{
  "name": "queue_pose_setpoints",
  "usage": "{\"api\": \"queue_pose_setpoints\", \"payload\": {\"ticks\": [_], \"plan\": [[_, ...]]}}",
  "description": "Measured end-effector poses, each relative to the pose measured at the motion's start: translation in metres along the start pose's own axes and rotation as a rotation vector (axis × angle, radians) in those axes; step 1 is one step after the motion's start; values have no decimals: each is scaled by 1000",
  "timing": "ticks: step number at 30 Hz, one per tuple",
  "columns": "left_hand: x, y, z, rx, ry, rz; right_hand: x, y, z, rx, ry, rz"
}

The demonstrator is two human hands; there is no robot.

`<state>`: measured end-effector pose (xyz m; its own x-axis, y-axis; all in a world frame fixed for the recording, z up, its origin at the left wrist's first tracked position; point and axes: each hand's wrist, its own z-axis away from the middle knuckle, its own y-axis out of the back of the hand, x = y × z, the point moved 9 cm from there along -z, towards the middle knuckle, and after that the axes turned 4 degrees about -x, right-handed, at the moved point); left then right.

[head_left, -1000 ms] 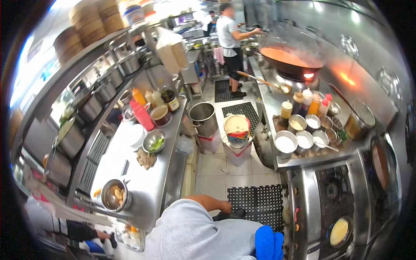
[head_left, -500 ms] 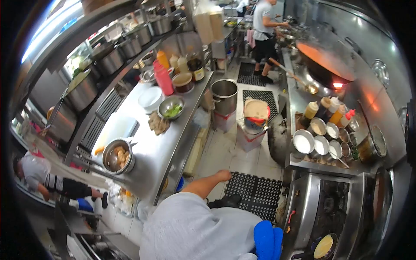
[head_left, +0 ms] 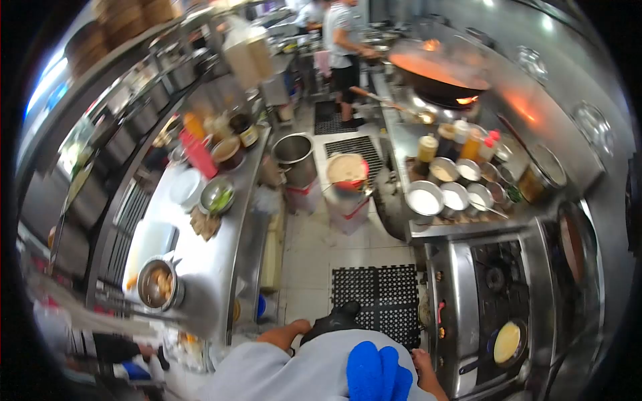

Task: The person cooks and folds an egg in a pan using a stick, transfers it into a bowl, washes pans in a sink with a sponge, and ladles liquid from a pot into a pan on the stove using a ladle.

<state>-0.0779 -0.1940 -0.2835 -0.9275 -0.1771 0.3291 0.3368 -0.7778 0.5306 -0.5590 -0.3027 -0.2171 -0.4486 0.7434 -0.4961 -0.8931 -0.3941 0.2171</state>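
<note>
Pan [head_left: 524, 344] on stove [head_left: 470, 271], front burner, handle angled toward stove's front; yellow round [head_left: 507, 342] flat inside. Right hand [head_left: 421, 361] low beside stove front, well apart from pan. Left hand [head_left: 302, 326] across body, near black shoe [head_left: 348, 309]. Hands apart from each other; can't tell whether fingers open or closed. Blue cloth [head_left: 366, 371] between arms. White-filled bowls [head_left: 424, 198] on counter beyond stove.

"What sort of place is this?"
"A busy commercial kitchen: a large steaming wok [head_left: 438, 83] over flame at upper right, stove burners [head_left: 496, 278] at lower right, stacked steamers [head_left: 127, 23] at upper left."
</note>
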Motion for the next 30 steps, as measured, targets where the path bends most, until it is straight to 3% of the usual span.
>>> {"api": "queue_pose_setpoints", "payload": {"ticks": [1, 2, 7, 10, 13, 14, 15, 16, 17, 18, 20, 23, 25, 26, 27, 28, 29, 30], "plan": [[-13, -18, -4, -144, 88, -3, 6, 3, 1, 18, -1, -42], [3, 0, 18, -134, 63, -29, 11, 7, 1, 38, -17, -37], [7, 24, -41, -35, -21, -166, 50, 10, 14, 69, -37, -172], [59, 84, -51, -12, 67, -62, 65, 10, 37, 117, 23, -129], [127, 128, -72, 28, -69, -98, 100, 9, 44, 202, 9, -178], [145, 138, -76, 37, -46, -49, 121, 1, 39, 155, 51, -362], [168, 149, -82, 39, -33, -18, 125, 3, 49, 208, 121, -368], [199, 161, -77, 39, -35, -81, 138, 0, 46, 124, 193, -309], [221, 153, -86, -21, -95, -189, 189, -5, 16, 176, 94, -257], [244, 149, -91, -17, -252, -201, 193, -5, 37, 193, 83, -276], [286, 124, -92, -89, -452, -271, 234, -19, 64, 300, -60, -572], [309, 88, -86, -153, -428, -293, 263, -40, 120, 413, -168, -716], [326, 64, -75, -251, -637, -437, 278, -60, 132, 352, -189, -661], [328, 55, -77, -390, -544, -505, 278, -65, 122, 274, -175, -561], [326, 54, -93, -356, -518, -457, 270, -66, 134, 387, -160, -692], [323, 23, -107, -548, -761, -766, 267, -77, 147, 492, -140, -822], [316, 7, -108, -731, -1006, -1094, 276, -89, 133, 418, -60, -787], [319, 19, -111, -766, -862, -1035, 279, -96, 134, 411, -90, -716]]}}
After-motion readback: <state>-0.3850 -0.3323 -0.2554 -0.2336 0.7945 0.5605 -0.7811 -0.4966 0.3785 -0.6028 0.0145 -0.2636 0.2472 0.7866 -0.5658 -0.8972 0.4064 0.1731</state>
